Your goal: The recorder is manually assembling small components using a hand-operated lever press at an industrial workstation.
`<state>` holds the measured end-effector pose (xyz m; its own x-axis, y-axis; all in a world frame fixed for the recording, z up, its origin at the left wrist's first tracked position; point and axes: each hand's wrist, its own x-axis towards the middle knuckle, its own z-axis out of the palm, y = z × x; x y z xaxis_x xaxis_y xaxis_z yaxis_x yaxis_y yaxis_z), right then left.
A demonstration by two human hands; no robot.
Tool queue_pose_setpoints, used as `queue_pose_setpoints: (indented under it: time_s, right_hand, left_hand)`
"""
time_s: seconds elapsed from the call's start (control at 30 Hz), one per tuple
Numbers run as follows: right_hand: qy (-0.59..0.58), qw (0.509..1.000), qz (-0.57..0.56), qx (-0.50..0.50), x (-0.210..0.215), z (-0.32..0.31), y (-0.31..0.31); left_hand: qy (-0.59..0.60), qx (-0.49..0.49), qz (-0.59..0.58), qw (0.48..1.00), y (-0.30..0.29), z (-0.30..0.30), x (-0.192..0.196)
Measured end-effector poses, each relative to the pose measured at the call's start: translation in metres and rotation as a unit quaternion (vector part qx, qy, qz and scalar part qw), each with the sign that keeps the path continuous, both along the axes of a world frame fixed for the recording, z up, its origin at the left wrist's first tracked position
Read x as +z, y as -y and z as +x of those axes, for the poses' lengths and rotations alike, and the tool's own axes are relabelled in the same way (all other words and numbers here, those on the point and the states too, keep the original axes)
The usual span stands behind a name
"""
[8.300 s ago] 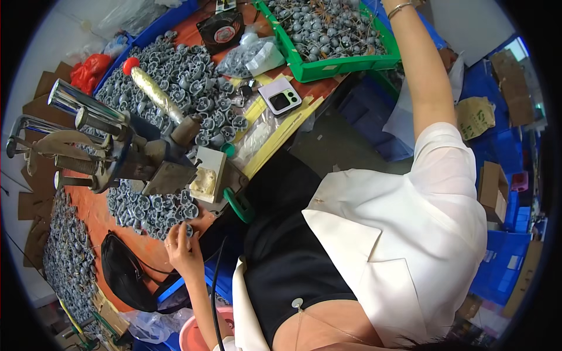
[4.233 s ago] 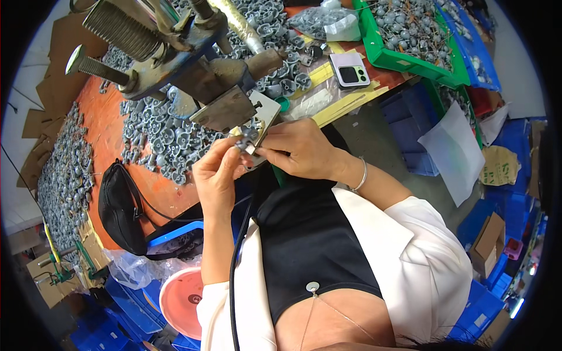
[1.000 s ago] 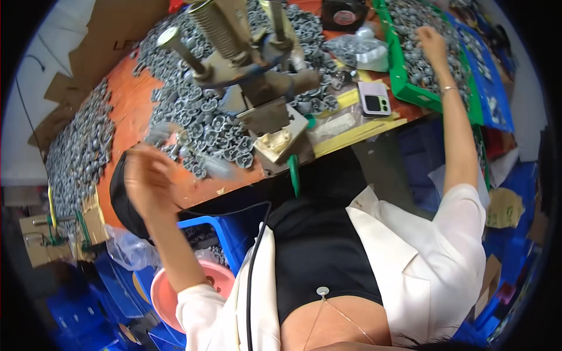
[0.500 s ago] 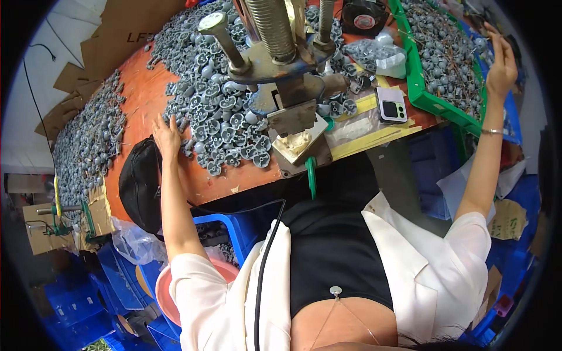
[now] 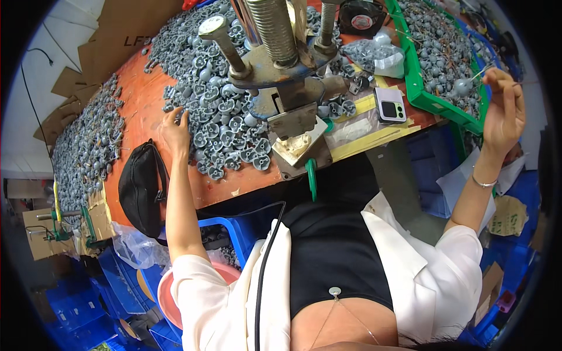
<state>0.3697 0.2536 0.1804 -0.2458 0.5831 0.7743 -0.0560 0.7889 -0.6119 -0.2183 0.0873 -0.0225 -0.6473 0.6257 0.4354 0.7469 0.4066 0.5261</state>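
Observation:
My left hand [image 5: 175,127] rests with fingers spread on the edge of a heap of grey cap-shaped parts [image 5: 225,126] on the orange table [image 5: 143,111]. It touches the heap and grips nothing I can see. My right hand [image 5: 502,108] is raised over the near corner of a green tray [image 5: 420,96] full of small grey pieces. Its fingertips pinch a thin wire with a round grey piece [image 5: 462,87] on its end. A hand press [image 5: 280,70] with thick screw columns stands on the table between my hands.
A phone [image 5: 390,105] lies beside the press, near a clear bag of parts [image 5: 374,54]. A black pouch [image 5: 141,188] hangs at the table's near edge. More grey parts cover the far left [image 5: 85,146]. Blue crates [image 5: 82,298] and a pink basin [image 5: 168,295] sit below.
My right hand has come back from the green tray with a wired grey piece pinched in it. My left hand stayed on the heap, shifting slightly right.

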Motion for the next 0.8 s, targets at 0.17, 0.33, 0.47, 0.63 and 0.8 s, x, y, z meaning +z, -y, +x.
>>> queue_pose_setpoints:
  time_s: [0.17, 0.33, 0.47, 0.63, 0.8]
  right_hand:
    - [0.002, 0.98, -0.151, 0.126, -0.019, -0.036, 0.045]
    - [0.055, 0.954, -0.216, 0.202, -0.065, -0.071, 0.066]
    - [0.043, 0.932, -0.265, 0.244, -0.072, -0.09, 0.085]
    - [0.049, 0.927, -0.257, 0.269, -0.081, -0.095, 0.087]
    - [0.059, 0.923, -0.322, 0.201, -0.078, -0.093, 0.098]
  left_hand:
    - [0.076, -0.083, 0.138, 0.984, 0.01, 0.073, 0.019]
    - [0.201, -0.258, 0.159, 0.932, 0.015, 0.19, 0.019]
    - [0.143, -0.316, 0.067, 0.935, 0.013, 0.232, 0.013]
    - [0.11, -0.327, 0.093, 0.934, 0.011, 0.235, 0.015]
    - [0.139, -0.421, -0.019, 0.896, 0.022, 0.201, 0.042]
